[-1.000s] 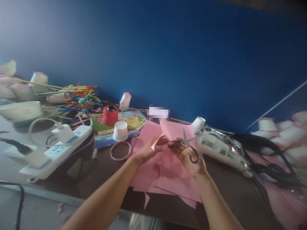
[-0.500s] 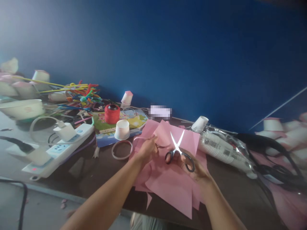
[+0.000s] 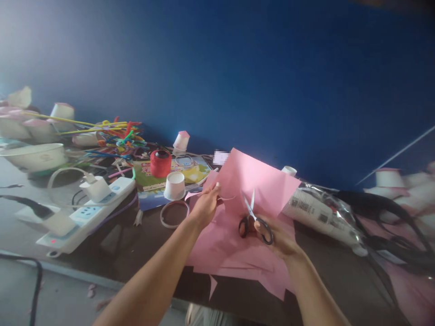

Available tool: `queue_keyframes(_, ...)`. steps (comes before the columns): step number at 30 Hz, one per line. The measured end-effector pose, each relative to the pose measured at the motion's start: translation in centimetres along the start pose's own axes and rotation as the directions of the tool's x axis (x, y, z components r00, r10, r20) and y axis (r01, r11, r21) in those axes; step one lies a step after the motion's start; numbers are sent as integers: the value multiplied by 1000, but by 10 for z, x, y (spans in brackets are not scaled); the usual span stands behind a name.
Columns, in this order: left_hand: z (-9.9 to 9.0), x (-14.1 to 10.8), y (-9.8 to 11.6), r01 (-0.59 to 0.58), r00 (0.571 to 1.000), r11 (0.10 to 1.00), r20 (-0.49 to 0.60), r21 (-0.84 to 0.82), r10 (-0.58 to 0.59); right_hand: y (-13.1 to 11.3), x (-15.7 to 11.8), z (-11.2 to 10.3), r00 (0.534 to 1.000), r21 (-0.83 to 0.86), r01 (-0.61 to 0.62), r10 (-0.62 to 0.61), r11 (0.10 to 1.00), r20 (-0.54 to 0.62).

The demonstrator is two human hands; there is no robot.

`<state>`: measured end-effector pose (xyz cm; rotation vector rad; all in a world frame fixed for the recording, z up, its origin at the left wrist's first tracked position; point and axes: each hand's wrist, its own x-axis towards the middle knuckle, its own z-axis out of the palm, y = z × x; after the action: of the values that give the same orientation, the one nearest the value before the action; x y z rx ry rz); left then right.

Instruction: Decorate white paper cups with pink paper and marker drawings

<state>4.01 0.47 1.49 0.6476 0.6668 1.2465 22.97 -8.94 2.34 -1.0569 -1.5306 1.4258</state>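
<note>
My right hand [image 3: 277, 237] is closed on black-handled scissors [image 3: 251, 213], thumb and fingers at the loops. The blades point up and away from me, slightly apart. My left hand [image 3: 206, 206] pinches a narrow pink paper strip [image 3: 192, 195], whose ends stick out on both sides of the fingers. Behind the blades, a pink paper sheet [image 3: 258, 174] is raised and tilted; I cannot tell which fingers support it. Beneath both hands lie more pink sheets [image 3: 231, 253] on the dark table. A small pointed paper scrap [image 3: 212, 287] lies near the front edge.
To the left are a white paper cup [image 3: 174, 185], a red spool [image 3: 161, 164], a tape ring [image 3: 174, 214] and a power strip [image 3: 88, 215]. Colourful pipe cleaners [image 3: 122, 136] lie farther back. A bagged stack of paper cups [image 3: 309, 208] and black cables [image 3: 390, 217] are on the right.
One pink sheet has risen and tilted up behind the scissors, now partly covering the cup at the back right. The scissor blades have closed partway. Both hands stay in about the same place.
</note>
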Motion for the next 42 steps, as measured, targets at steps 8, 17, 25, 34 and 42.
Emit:
queue_keyframes(8, 13, -4, 7, 156, 982, 966, 138, -205, -129, -16, 1, 5, 999, -365, 31, -41, 931, -20)
queue_keyframes(17, 15, -7, 3, 138, 987, 915, 128, -380, -96, -9, -1, 7, 1000, -213, 13, -14, 977, -4)
queue_keyframes(25, 13, 1, -3, 177, 984, 889, 79, -423, -159, 8, 2, 1, 999, -30, -35, 36, 999, 23)
queue_keyframes(34, 14, 1, -4, 89, 995, 895, 80, -437, -60, 7, -3, 1, 997, 7, -74, 73, 997, 25)
queue_keyframes(42, 22, -2, -1, 166, 984, 863, 27, -477, -174, 3, 7, 9, 997, -93, -76, 72, 993, -40)
